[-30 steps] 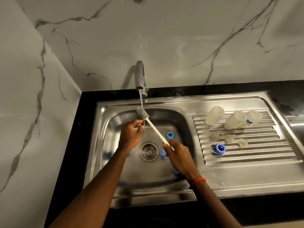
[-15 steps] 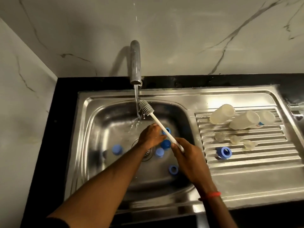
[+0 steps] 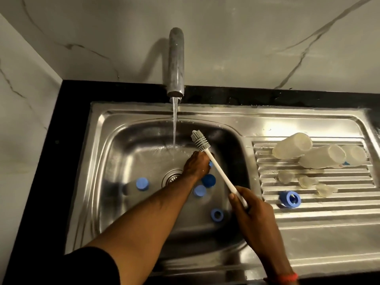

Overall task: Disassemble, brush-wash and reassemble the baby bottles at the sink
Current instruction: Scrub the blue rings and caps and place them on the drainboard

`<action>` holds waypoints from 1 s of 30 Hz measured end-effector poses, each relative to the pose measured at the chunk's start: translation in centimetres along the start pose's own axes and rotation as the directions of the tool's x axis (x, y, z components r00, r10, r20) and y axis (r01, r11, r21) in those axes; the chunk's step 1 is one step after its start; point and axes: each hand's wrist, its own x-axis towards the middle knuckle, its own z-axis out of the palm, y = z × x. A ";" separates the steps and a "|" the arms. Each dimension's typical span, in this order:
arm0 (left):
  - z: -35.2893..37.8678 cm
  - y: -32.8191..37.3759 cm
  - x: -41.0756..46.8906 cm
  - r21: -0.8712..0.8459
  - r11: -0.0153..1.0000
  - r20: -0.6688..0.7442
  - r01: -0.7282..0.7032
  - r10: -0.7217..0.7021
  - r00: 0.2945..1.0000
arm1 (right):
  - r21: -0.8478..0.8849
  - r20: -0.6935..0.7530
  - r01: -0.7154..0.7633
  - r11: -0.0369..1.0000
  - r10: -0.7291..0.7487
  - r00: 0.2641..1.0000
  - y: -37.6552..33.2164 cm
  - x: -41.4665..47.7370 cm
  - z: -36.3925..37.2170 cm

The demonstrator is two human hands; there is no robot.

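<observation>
The black counter (image 3: 51,161) is carrying a steel sink (image 3: 308,243). Its basin is lying toward the counter's left edge and its ribbed drainboard is running toward the right edge. At the far edge the tap (image 3: 175,62) is pouring a steady stream (image 3: 174,124) into the basin.

Three clear bottles (image 3: 320,156) are lying on their sides on the drainboard, toward the far right corner, already stripped of their tops. The right hand (image 3: 253,210) is clamping its grip round the lower end of the white brush (image 3: 218,171). The brush's grey head is pointing up just beside the stream, not in it.

The left hand (image 3: 197,166) is reaching down to the basin floor beside the drain (image 3: 172,177), over a blue piece. Its fingers are hiding beneath it, so I cannot tell whether that grip is closing on anything. Blue caps (image 3: 142,184) and a blue ring (image 3: 217,214) are sitting wet in the basin. A drainboard ring (image 3: 290,199) and three clear teats (image 3: 307,181) are lying near the bottles.

This is looking like the fetching of one blue piece for scrubbing. Doing it well is calling for pinching the piece by its rim and bringing it under the stream. The bristles should then be working through the inside and the threads while the piece is turning, held firmly since it is wet.

One bottle is showing a small red-and-blue mark, too small to read, and no other writing is showing.
</observation>
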 end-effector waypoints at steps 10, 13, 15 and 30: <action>-8.2 -1.2 -3.7 -0.991 0.022 0.110 0.134 -0.444 0.889 | -0.088 -0.001 0.075 0.993 -0.075 0.997 -2.9 -0.6 -1.6; -11.9 -0.9 -6.3 -0.986 -0.125 0.150 0.106 -0.417 0.897 | -0.134 -0.046 0.119 0.984 -0.126 0.991 -3.6 -1.1 -1.7; -13.4 -0.5 -8.2 -0.985 -0.147 0.139 0.093 -0.344 0.928 | -0.171 -0.072 0.159 0.972 -0.173 0.982 -4.0 -1.7 -1.4; -16.6 1.8 -15.8 -0.940 -0.342 0.081 -0.004 -0.234 0.969 | -0.678 -0.067 0.316 0.664 -0.484 0.873 -8.1 -6.4 -0.7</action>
